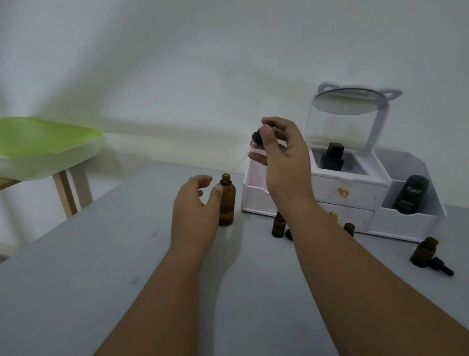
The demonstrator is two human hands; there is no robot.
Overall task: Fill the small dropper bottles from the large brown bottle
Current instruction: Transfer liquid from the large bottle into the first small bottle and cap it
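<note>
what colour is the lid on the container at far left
Lime green lid, translucent-looking, over a whitish base; seen in the head view.

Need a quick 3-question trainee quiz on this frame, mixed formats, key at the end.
1. True or false: the large brown bottle is uncapped.
2. What does the right hand hold? A) black dropper cap B) a funnel C) a spoon
3. Fill in: the left hand is beside the large brown bottle with its fingers ____.

Key: 1 true; 2 A; 3 open.
</note>
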